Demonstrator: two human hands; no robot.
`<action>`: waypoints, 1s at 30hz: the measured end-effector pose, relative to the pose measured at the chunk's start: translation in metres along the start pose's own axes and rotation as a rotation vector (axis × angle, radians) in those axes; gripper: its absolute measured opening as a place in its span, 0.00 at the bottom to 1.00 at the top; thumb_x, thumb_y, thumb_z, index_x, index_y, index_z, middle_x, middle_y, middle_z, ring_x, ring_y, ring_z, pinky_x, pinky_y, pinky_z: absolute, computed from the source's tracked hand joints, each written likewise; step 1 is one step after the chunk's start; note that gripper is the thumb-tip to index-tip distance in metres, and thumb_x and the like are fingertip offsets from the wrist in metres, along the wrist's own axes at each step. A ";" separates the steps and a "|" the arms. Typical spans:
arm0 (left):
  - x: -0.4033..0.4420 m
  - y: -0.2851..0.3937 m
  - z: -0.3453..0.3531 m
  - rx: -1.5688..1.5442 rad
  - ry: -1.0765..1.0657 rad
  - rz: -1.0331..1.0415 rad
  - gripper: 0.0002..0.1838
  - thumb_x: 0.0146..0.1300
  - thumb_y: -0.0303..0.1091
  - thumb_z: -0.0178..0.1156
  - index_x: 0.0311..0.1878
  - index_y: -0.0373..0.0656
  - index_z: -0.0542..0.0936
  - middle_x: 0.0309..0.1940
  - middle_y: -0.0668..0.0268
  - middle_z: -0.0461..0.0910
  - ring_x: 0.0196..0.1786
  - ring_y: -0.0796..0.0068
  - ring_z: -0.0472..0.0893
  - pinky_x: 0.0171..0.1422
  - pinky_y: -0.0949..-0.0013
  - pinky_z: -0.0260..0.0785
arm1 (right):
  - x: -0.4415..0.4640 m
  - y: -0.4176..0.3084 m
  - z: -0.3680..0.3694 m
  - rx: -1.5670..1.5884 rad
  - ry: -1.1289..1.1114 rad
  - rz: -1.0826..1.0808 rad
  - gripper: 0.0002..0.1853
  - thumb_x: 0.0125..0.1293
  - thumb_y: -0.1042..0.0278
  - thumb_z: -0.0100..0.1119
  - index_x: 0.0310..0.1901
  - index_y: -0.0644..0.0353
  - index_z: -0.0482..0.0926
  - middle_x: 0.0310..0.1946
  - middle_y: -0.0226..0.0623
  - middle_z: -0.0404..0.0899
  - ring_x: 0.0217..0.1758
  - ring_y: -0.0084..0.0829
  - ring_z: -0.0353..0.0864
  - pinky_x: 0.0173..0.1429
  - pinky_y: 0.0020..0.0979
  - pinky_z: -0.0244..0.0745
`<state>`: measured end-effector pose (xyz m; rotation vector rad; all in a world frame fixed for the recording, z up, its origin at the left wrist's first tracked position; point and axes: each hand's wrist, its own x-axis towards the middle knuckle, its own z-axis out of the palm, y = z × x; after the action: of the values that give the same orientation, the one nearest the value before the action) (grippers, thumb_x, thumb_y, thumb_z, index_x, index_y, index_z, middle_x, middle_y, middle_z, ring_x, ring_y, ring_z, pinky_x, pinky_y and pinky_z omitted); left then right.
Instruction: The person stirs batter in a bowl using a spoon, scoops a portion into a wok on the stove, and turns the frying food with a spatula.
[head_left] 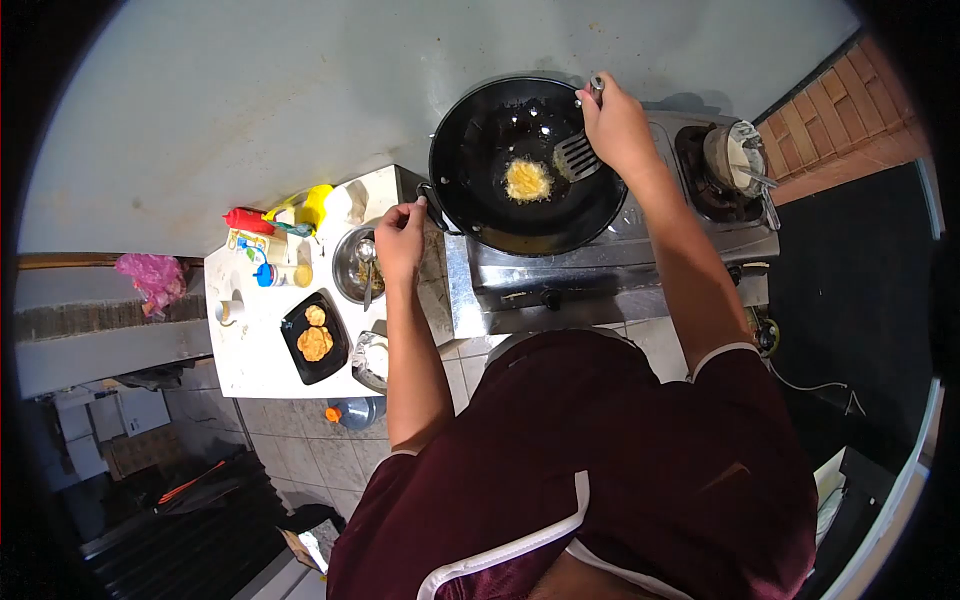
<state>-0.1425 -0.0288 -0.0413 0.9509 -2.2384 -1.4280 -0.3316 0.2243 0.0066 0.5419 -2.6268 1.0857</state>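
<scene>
In the head view a black wok [480, 120] sits on the stove, with a yellow fritter [528, 181] frying in oil at its middle. My right hand [615, 125] is closed round the handle of a slotted spatula [577, 158]. The spatula's blade is inside the wok, just right of the fritter. My left hand [401, 238] is closed at the wok's left side handle [436, 212], its fingertips pinching there. Below that hand stands a metal bowl [350, 268] with a spoon [367, 262] in it.
Left of the stove, a white table [250, 345] bears a black plate [330, 367] of fried fritters, a red bottle [248, 221] and a blue-capped jar [285, 275]. A metal pot [735, 155] stands on the right burner. A water jug [358, 412] is on the floor.
</scene>
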 end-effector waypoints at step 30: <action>0.003 -0.006 0.000 -0.007 -0.006 0.005 0.16 0.62 0.42 0.65 0.31 0.35 0.80 0.24 0.73 0.76 0.28 0.84 0.68 0.35 0.78 0.62 | -0.005 -0.005 0.001 0.057 0.070 -0.101 0.12 0.66 0.65 0.55 0.43 0.67 0.73 0.34 0.54 0.80 0.39 0.56 0.79 0.43 0.48 0.73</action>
<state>-0.1427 -0.0324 -0.0465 0.9392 -2.2370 -1.4367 -0.3255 0.2213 0.0069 0.6292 -2.4864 1.1304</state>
